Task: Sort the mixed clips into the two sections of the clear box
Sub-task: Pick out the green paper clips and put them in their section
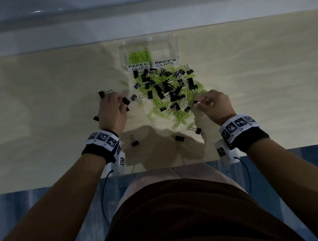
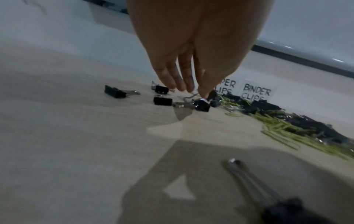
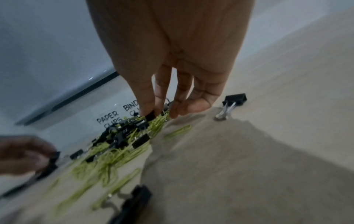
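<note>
At the far edge of the wooden table (image 1: 38, 115) in front of you stands the clear box (image 1: 149, 53), its left section labelled PAPER CLIPS and already holding green paper clips (image 1: 139, 56), its right section labelled BINDER CLIPS. Just in front of it lies the mixed pile (image 1: 168, 89) of black binder clips and green paper clips, spread between your hands. Your left hand (image 1: 113, 111) is at the pile's left edge among a few stray black clips, fingertips drawn together on a binder clip (image 2: 202, 104); the wrist view is blurred, so it seems a pinch rather than a mere touch. Your right hand (image 1: 215, 104) sits at the pile's right edge, thumb and fingers pinching a small black binder clip (image 3: 150, 116). More binder clips lie loose near your wrists.
</note>
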The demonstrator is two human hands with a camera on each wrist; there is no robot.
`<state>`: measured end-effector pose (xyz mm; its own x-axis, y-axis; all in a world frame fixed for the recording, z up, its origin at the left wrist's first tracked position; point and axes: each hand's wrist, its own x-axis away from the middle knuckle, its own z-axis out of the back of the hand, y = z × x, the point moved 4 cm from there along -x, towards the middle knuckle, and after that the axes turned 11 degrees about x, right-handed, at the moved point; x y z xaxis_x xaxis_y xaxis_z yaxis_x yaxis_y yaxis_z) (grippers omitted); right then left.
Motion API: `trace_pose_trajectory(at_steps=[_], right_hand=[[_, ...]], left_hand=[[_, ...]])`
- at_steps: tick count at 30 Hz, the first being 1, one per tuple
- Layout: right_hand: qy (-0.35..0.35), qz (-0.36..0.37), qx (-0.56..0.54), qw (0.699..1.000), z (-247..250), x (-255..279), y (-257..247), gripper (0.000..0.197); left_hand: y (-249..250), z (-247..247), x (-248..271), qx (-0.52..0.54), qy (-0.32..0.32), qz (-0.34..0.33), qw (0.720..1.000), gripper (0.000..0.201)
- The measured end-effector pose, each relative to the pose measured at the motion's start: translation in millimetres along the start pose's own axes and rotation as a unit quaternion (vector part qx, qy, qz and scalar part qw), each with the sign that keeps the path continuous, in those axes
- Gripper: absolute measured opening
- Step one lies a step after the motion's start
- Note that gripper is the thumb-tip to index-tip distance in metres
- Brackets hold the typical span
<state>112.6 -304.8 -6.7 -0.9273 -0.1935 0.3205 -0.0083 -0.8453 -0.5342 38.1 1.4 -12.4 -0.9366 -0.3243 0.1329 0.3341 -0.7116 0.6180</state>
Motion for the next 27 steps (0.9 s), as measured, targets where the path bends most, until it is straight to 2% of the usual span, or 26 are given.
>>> trace_pose_trajectory(at_steps=[3, 4, 6, 7, 9, 13, 18, 20, 24, 27], right_hand=[[0.006, 0.092, 0.106, 0.99, -4.9, 0.4, -13.2, 0.013], [0.009, 0.122, 0.122, 0.985, -8.3, 1.1, -19.3, 0.016], [0.01, 0.168, 0.143, 0.975, -16.9, 1.3, -31.9, 0.022], [0.007, 0.189, 0.155, 0.97, -21.7, 0.9, -38.3, 0.024], [-0.012, 0.214, 0.188, 0.959, -30.8, -0.5, -48.5, 0.031], [-0.048, 0.208, 0.233, 0.949, -37.3, -3.4, -55.3, 0.03], [-0.061, 0.235, 0.182, 0.953, -35.7, -2.9, -55.4, 0.009], [-0.051, 0.239, 0.14, 0.96, -31.6, -0.9, -52.2, 0.009], [0.047, 0.128, 0.043, 0.99, -4.0, -1.4, -24.6, 0.011], [0.084, 0.076, 0.087, 0.99, 9.8, -1.1, 2.2, 0.011]], left_hand=[[29.5, -9.8, 5.6, -0.033, 0.012, -0.086, 0.996, 0.019], [43.6, -17.4, 8.4, -0.023, -0.017, -0.11, 0.993, 0.019], [68.3, -40.5, 14.1, -0.008, -0.119, -0.151, 0.981, 0.024], [77.7, -52.0, 16.2, -0.023, -0.166, -0.167, 0.972, 0.028], [87.2, -67.3, 17.5, -0.082, -0.215, -0.188, 0.955, 0.035], [83.7, -72.3, 10.9, -0.114, -0.215, -0.16, 0.957, 0.032], [78.8, -65.1, 3.7, -0.065, -0.202, -0.121, 0.97, 0.023], [76.9, -63.3, 1.6, -0.066, -0.195, -0.119, 0.971, 0.022], [72.7, -63.3, 0.2, -0.105, -0.201, -0.134, 0.965, 0.025], [71.1, -61.6, 1.2, -0.127, -0.189, -0.142, 0.963, 0.027]])
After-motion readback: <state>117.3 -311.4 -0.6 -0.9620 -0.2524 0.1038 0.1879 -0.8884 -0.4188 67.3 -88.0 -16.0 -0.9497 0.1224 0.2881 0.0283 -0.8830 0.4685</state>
